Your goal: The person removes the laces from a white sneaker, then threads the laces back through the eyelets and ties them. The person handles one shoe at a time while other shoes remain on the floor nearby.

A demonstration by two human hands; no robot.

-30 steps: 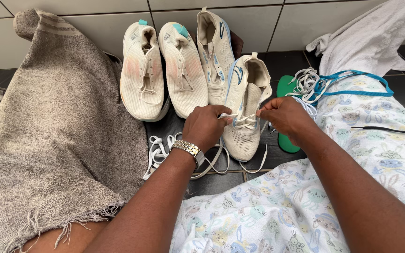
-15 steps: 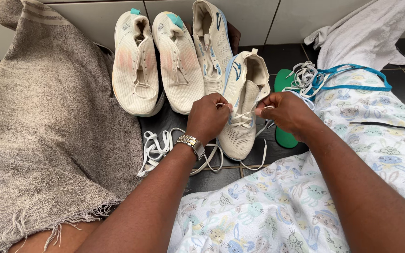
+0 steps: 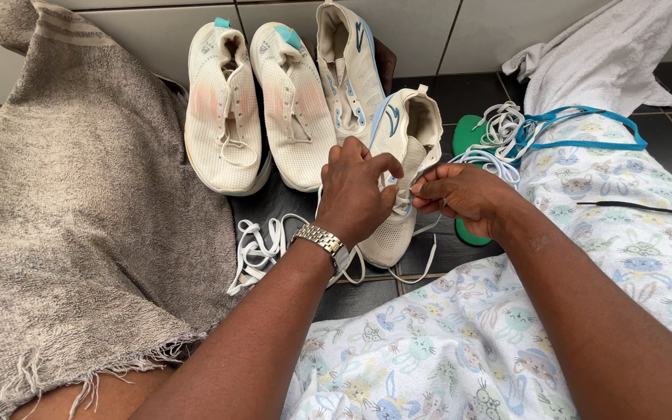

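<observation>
A cream sneaker with blue trim [image 3: 406, 136] lies on the dark tiled floor, toe towards me. My left hand [image 3: 358, 194], with a metal watch on the wrist, rests over the sneaker's lace area, fingers pinching the white lace [image 3: 402, 204]. My right hand [image 3: 460, 196] is at the sneaker's right side, fingertips pinched on the same lace. Loose lace ends [image 3: 410, 274] trail on the floor below the toe. The eyelets under my left hand are hidden.
Three more pale sneakers [image 3: 223, 109] [image 3: 293, 101] [image 3: 348, 70] lean at the tiled wall. A grey towel [image 3: 79, 210] covers the left. Spare white laces [image 3: 258, 245], a green insole [image 3: 470, 132] with white and blue laces [image 3: 507, 136], a white cloth [image 3: 608, 54], patterned fabric over my lap [image 3: 585, 257].
My left hand has shifted up over the sneaker's laces and my right hand has moved in closer to it. The view has dropped slightly.
</observation>
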